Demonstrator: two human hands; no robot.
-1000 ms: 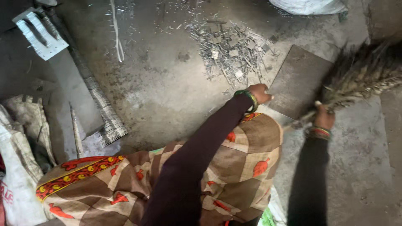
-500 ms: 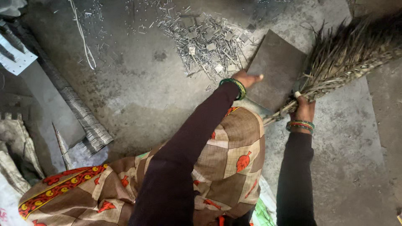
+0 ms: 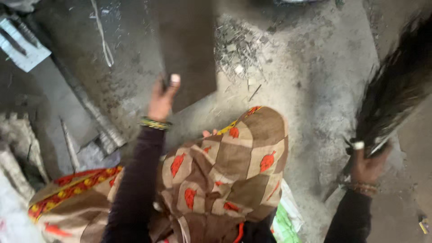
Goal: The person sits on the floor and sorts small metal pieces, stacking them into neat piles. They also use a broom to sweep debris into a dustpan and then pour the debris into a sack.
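The left hand [image 3: 161, 100] grips the lower edge of a flat dark board [image 3: 186, 49], thumb on top, holding it tilted over the grey concrete floor [image 3: 310, 81]; just right of the board lies a heap of small metal scraps [image 3: 236, 49]. The right hand [image 3: 368, 164] is clenched round the handle of a dark bristly broom [image 3: 396, 90], whose head is raised out to the right, well apart from the scraps. A brown patterned cloth [image 3: 229, 166] over the person's knee fills the gap between the two arms and hides the floor beneath, while pale metal strips [image 3: 22, 42] and a thin wire [image 3: 102, 38] lie at the far left.
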